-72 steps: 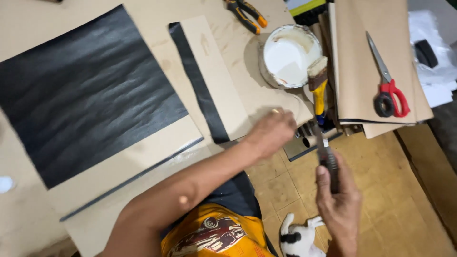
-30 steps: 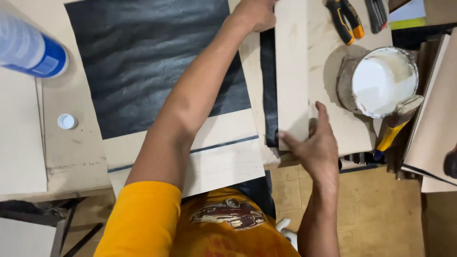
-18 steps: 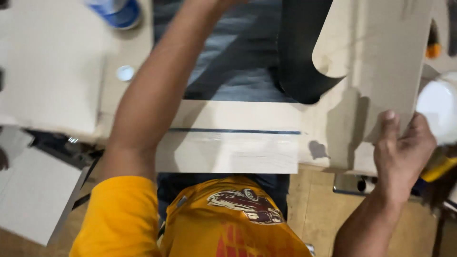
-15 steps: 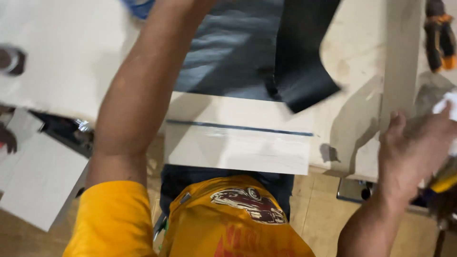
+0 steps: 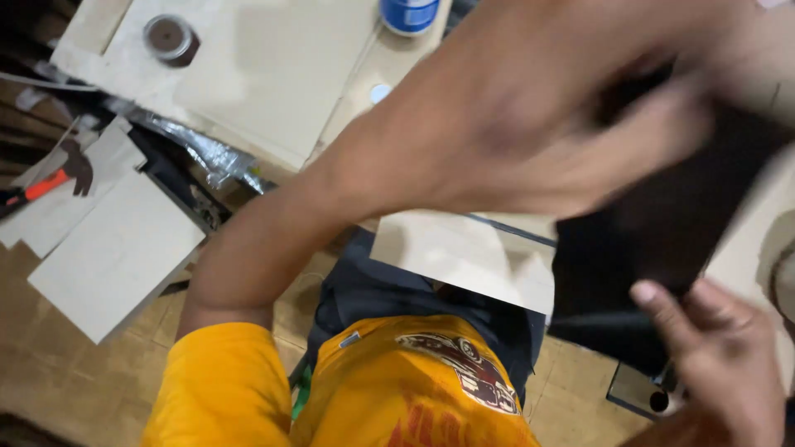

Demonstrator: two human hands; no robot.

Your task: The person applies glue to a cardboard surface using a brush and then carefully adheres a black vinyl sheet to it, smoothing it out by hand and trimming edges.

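My left hand [image 5: 580,108] fills the upper right, blurred by motion, its fingers closed around the top of a black flexible sheet [image 5: 662,240]. The sheet hangs down over the edge of a pale wooden board [image 5: 464,257]. At the lower right, my right hand [image 5: 720,356] pinches the sheet's bottom edge with the thumb on top. My left forearm crosses the view diagonally from my yellow sleeve.
A blue-and-white bottle [image 5: 410,15] and a small white cap [image 5: 379,93] sit on the light worktop [image 5: 273,74]. A round dark tin [image 5: 170,37] is at the top left. Loose wooden panels [image 5: 116,257] and an orange-handled hammer [image 5: 50,178] lie at the left.
The view has swung left and closer. My left hand came back from the far side holding the black sheet, and my right hand left the board's edge and took the sheet's lower edge.
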